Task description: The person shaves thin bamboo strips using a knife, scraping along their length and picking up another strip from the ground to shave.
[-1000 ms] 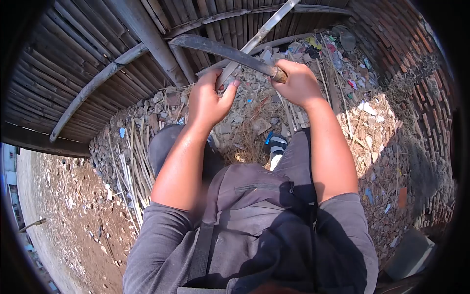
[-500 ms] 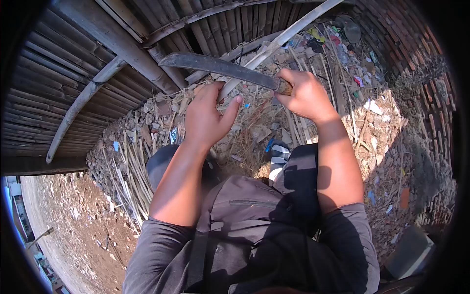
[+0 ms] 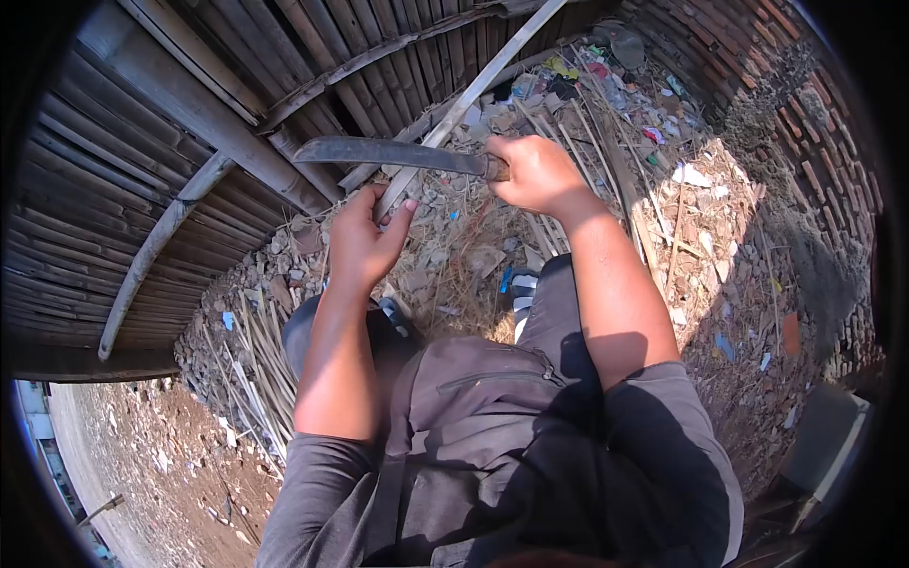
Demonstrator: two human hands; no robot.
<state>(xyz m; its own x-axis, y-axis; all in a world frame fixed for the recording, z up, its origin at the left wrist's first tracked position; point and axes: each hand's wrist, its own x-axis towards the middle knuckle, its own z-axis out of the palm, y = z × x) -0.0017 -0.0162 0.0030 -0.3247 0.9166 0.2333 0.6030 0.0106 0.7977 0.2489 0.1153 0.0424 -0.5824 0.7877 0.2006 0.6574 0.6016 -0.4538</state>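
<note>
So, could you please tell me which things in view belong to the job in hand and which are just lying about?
In use:
dark, curved metal machete, in the right hand
long, pale, narrow strip, in the left hand

Apparently just lying about:
flat, orange-red rectangular piece
crumpled yellow scrap
bright white scrap

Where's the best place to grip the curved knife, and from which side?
By its wooden handle, from the person's right, where the right hand is wrapped around it. The knife's long blade points left across the pale strip, so approaching from the left would likely meet the blade first.
</note>
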